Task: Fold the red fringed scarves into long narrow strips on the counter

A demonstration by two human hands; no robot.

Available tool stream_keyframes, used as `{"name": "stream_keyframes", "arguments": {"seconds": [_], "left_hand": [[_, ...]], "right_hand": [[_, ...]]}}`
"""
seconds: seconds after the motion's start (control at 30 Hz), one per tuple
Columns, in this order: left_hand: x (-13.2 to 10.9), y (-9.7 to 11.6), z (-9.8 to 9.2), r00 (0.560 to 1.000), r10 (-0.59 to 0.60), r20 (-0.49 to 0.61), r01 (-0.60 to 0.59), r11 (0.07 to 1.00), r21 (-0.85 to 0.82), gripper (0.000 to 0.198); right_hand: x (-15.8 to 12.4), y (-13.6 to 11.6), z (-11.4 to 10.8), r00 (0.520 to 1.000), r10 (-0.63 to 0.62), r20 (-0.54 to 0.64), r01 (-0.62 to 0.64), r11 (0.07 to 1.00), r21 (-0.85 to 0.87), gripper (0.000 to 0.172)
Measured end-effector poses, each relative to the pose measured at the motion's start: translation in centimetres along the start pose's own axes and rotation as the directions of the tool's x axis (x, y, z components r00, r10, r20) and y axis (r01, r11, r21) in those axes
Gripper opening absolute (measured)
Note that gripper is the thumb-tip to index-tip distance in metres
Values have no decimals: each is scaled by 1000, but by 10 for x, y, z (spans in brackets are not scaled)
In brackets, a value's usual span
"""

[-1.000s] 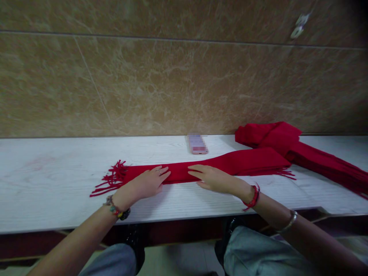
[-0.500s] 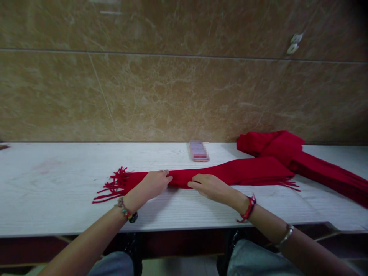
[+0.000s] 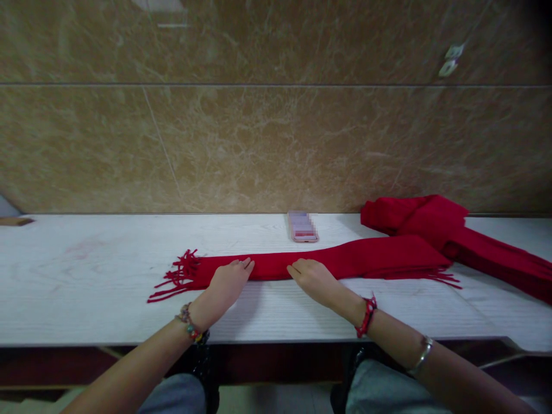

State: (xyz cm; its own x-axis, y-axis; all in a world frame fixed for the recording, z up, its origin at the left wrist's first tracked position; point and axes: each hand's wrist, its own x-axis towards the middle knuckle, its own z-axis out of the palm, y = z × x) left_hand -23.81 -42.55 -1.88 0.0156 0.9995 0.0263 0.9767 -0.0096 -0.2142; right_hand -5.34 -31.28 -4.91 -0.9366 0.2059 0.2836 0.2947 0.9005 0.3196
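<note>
A long red scarf [image 3: 271,267] lies folded into a narrow strip across the white table [image 3: 95,310], with fringe at its left end and a few strands at its right. My left hand [image 3: 228,284] rests on its left part, fingers stretched out flat over the cloth. On the middle of the strip lies my right hand [image 3: 314,282], its fingers also laid on the fabric and pointing left. Between the two hands a stretch of smooth red cloth shows. The undersides of both hands and my thumbs are mostly hidden.
A second red scarf [image 3: 422,221], knotted or bunched, lies at the right by the wall and touches the strip's right end. Behind the strip is a phone [image 3: 303,226]. A brown marbled wall [image 3: 259,144] rises at the table's back edge.
My fingers have gone from gripping the scarf's near edge to lying flatter on top of it. The fold looks smoother there. The view has shifted slightly.
</note>
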Motion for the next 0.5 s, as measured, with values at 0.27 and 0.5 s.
{"name": "stream_keyframes", "arguments": {"seconds": [0.27,0.5], "left_hand": [[-11,1,-4,982,-19,187,18,1000,7,58],[52,-19,-21,957,244,155,-176,918,-356,39]], "right_hand": [[2,-11,-3,990,-56,-129,47,996,-70,14],[-2,-13,-4,988,-37,-153,26,997,-73,17]]}}
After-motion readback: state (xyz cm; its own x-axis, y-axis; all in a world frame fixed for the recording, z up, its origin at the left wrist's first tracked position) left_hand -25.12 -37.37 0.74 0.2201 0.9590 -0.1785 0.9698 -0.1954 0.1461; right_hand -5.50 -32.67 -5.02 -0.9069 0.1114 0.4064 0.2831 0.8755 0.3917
